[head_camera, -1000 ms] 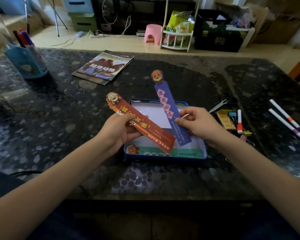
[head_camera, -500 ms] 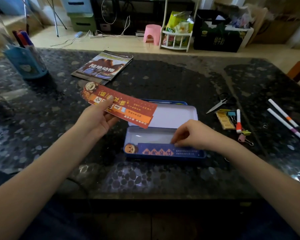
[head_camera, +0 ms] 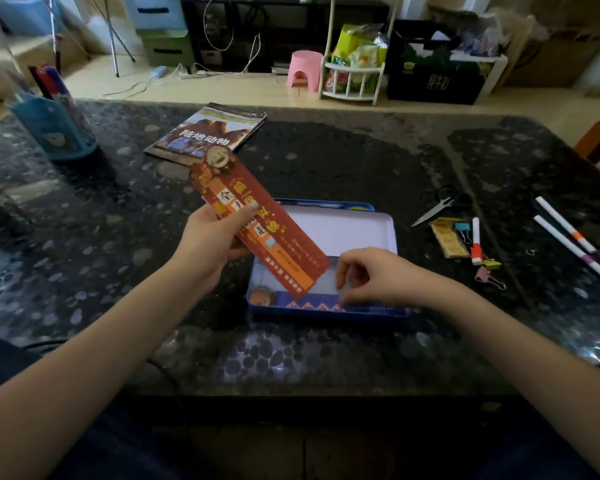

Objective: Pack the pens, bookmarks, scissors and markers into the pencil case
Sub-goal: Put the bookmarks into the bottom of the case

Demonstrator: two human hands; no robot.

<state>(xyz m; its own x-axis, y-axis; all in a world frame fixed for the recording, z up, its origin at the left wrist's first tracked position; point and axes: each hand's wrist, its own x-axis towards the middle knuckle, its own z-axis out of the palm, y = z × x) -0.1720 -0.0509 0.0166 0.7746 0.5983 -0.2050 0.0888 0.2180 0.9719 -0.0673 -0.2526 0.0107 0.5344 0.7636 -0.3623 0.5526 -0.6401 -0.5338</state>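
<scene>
A blue tin pencil case (head_camera: 343, 230) lies open in the middle of the dark table. A blue bookmark (head_camera: 312, 302) lies flat along its front wall. My left hand (head_camera: 212, 240) grips a red bookmark (head_camera: 267, 237), slanted over the left part of the case with its lower end above the tray. My right hand (head_camera: 374, 275) hangs over the tray with loosely curled fingers, the fingertips touching the blue bookmark. Right of the case lie scissors (head_camera: 437, 206), a short red-capped marker (head_camera: 476, 240) and two long white markers (head_camera: 565, 228) (head_camera: 568, 247).
Binder clips (head_camera: 489, 274) and a yellow flat item (head_camera: 447, 239) lie by the short marker. A book (head_camera: 208, 133) sits at the back centre, a blue pen holder (head_camera: 56, 126) with pens at the back left. Beyond the table are a pink stool (head_camera: 305, 69) and a rack.
My right hand laid the blue bookmark into the case and has lifted slightly. My left hand swung the red bookmark left, then brought its lower end back over the tray.
</scene>
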